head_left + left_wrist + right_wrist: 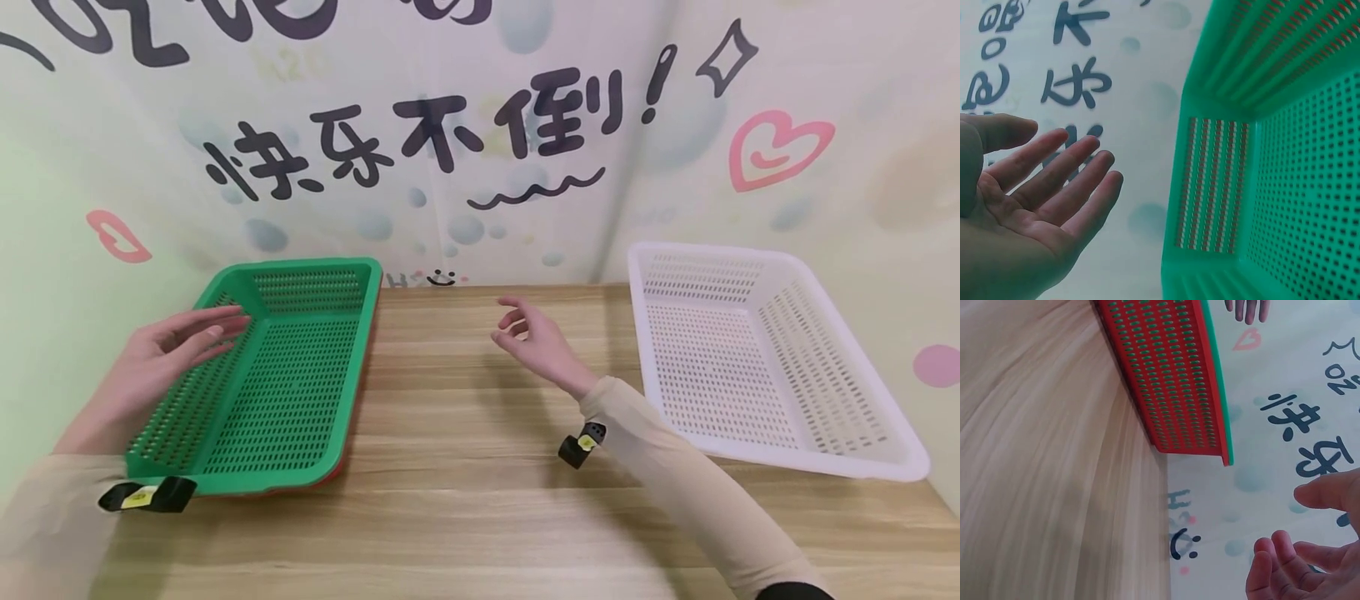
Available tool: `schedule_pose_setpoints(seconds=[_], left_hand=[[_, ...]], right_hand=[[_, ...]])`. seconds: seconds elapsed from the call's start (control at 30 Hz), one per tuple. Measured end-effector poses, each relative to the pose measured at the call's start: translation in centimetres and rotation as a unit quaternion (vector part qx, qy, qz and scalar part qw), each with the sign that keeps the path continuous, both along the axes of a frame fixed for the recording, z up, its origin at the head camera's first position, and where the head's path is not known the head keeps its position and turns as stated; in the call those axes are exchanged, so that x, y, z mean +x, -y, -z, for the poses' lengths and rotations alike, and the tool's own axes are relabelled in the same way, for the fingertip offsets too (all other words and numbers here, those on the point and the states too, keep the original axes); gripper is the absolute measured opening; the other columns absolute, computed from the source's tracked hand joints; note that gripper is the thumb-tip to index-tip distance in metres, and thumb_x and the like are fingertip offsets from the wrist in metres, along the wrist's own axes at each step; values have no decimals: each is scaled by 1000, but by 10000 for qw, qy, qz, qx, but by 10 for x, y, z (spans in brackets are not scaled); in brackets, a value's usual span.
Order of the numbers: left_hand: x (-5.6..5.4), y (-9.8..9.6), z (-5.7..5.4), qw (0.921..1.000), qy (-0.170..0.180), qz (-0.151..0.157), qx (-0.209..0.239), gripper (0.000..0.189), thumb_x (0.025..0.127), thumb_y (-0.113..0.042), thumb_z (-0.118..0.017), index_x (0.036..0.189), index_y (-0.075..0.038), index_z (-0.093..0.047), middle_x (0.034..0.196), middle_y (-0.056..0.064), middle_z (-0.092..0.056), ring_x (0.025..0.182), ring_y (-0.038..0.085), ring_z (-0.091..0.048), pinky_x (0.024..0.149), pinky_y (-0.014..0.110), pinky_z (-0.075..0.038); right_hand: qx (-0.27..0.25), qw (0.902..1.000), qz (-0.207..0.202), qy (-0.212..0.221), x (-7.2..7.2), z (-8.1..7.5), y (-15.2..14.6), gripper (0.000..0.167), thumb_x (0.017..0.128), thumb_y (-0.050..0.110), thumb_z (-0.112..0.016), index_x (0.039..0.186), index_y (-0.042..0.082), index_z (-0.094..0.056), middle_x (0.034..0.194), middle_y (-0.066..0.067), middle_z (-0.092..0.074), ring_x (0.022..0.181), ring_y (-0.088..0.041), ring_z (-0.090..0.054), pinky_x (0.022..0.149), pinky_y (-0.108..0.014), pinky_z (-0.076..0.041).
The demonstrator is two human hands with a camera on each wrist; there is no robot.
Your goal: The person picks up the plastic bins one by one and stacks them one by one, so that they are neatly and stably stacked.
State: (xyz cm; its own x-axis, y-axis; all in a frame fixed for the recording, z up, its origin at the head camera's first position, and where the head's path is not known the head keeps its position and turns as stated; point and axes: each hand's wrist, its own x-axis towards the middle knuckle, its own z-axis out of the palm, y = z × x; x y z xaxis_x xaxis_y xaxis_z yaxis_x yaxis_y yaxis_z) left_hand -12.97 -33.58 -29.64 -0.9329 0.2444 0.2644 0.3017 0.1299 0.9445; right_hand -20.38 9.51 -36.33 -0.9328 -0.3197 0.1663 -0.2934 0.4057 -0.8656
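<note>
My left hand [176, 346] hovers over the left side of a green plastic basket [296, 375], its fingers fairly straight and nothing in them. In the left wrist view the palm of that hand [1047, 212] faces the camera, apart from the basket wall. The green basket sits nested in a red basket [1166, 381], whose slotted side shows in the right wrist view. Over the middle of the table my right hand [543, 342] hangs in the air with loosely bent fingers and holds nothing. Both baskets' visible insides, green and white [720, 367], show bare slotted floors.
The white basket stands on the right of the wooden table [450, 500]. Behind the table hangs a pale printed backdrop [480, 242] with dark lettering, hearts and bubbles. Black straps with small cameras [581, 446] sit on both wrists.
</note>
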Motion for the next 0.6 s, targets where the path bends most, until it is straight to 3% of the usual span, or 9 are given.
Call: schedule_pose_setpoints(seconds=[0.2,0.6], left_hand=[[-3,-17,-4,9991,-48,416,-41,37,99,8,-44,132,-2,-57,121,-2,-65,109,8,-62,88,18,-48],[-4,-53,-7,9965,-18,370,-755,35,100,-1,-48,134,0,-54,121,-4,-64,111,5,-60,87,17,-49]], right_hand=[[-90,9998,166,109,3,-11,-14,51,92,9,-62,139,1,-44,107,-15,-58,99,-30,-58,79,-38,-51],[-304,9989,352,93,13,-26,-39,50,91,8,-62,138,3,-46,105,-13,-58,98,-28,-58,77,-32,-49]])
